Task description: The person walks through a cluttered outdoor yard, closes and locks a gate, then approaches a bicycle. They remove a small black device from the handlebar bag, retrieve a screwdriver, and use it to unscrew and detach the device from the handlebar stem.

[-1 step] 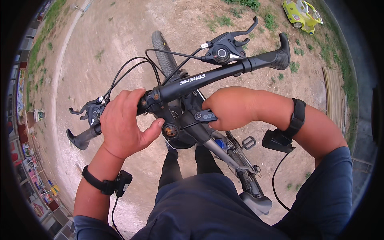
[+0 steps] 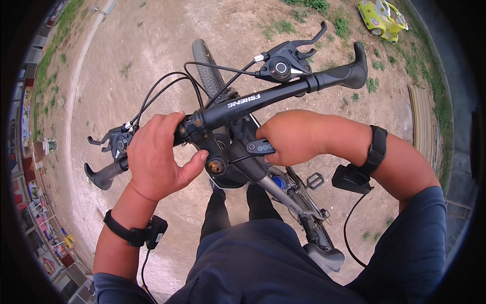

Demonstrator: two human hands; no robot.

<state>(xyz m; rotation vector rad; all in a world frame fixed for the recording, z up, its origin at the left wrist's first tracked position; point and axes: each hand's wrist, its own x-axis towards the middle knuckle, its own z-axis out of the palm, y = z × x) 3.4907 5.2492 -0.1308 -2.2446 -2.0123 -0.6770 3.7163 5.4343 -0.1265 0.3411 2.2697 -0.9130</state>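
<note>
A bicycle stands in front of me, its black handlebar (image 2: 281, 92) slanting up to the right. My left hand (image 2: 156, 158) is closed over the bar just left of the stem clamp (image 2: 195, 124), thumb apart toward the rusty round stem cap (image 2: 216, 166). Right of the stem, my right hand (image 2: 293, 137) is closed on a dark flat tool (image 2: 261, 147) with round marks, which looks like a folding hex key set. The tool lies beside the head of the frame (image 2: 273, 190); its far end is hidden by my fingers.
Brake levers and shifters (image 2: 281, 67) with looping cables (image 2: 162, 83) sit on the bar. The front wheel (image 2: 206, 63) points away; the saddle (image 2: 325, 257) is lower right. A yellow-green toy car (image 2: 382, 21) and stacked boards (image 2: 424, 124) lie right on the dirt ground (image 2: 136, 30).
</note>
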